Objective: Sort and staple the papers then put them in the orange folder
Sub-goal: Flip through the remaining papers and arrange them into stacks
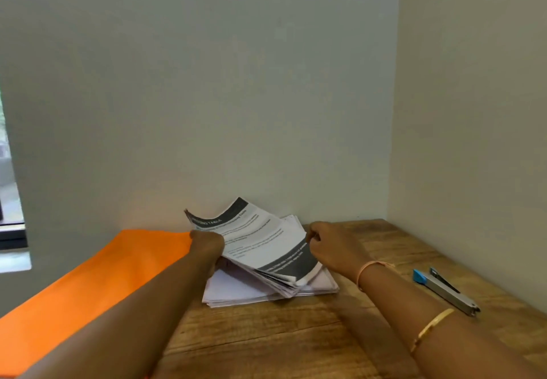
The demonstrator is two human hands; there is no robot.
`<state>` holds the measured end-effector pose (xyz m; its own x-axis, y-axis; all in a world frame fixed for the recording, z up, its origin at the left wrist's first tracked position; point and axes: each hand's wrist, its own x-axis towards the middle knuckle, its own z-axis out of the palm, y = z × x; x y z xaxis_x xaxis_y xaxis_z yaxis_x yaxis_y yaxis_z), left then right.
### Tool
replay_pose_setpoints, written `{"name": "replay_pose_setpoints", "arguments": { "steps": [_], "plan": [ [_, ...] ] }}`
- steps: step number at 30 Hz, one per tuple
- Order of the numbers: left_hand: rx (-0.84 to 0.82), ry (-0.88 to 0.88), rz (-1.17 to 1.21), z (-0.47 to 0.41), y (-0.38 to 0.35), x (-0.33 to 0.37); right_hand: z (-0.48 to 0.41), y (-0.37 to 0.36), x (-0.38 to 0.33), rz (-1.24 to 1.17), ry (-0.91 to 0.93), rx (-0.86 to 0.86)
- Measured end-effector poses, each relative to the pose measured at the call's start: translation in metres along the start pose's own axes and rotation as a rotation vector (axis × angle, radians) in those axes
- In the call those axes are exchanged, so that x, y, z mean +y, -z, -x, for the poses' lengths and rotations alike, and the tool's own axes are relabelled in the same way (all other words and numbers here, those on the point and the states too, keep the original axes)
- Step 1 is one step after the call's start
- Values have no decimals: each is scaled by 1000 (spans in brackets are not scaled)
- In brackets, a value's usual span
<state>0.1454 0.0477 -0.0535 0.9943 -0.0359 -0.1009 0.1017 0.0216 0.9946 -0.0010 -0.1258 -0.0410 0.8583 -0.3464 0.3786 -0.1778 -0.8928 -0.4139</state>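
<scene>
I see the papers (pixel 260 248) near the table's (pixel 296 334) back edge, the upper sheaf lifted and curled off the flat pile beneath. My left hand (pixel 207 244) is clamped on its left edge, my right hand (pixel 328 245) pinches its right edge. The orange folder (pixel 88 284) lies along the left edge, the stapler (pixel 447 290) toward the right edge.

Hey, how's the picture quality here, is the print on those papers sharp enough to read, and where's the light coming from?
Head view: the papers show soft, smeared print, only the dark header bands clear; the left hand and right hand are slightly blurred; daylight enters from the window at left, leaving faint shadows under the arms on the wooden table; the wide lens bows the window edge; no harsh glare on the stapler.
</scene>
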Motion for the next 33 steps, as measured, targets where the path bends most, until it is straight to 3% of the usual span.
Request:
{"name": "replay_pose_setpoints", "arguments": {
  "steps": [3,7,10,15,20,25,30,33],
  "plan": [
    [-3,-120,-351,-17,8,-2,-14,-8,6,-11,-32,-54],
    [-80,-313,-749,-32,20,-13,-22,-29,14,-49,-156,-263],
    [-154,-412,-927,-42,23,-19,-27,-45,20,-14,-222,-241],
    [-105,-419,-927,-61,18,-19,-29,-38,17,147,-285,-104],
    [-152,-415,-1048,-55,2,-15,-28,-35,11,176,-305,-106],
    [-327,-396,-1001,-54,-10,-26,-29,-38,12,-130,-321,-144],
    [-202,-295,-774,-48,-9,-30,-33,-44,17,-199,-424,-142],
    [-105,-306,-964,-35,-7,-27,-34,-52,18,-156,-473,-148]
  ]
}}
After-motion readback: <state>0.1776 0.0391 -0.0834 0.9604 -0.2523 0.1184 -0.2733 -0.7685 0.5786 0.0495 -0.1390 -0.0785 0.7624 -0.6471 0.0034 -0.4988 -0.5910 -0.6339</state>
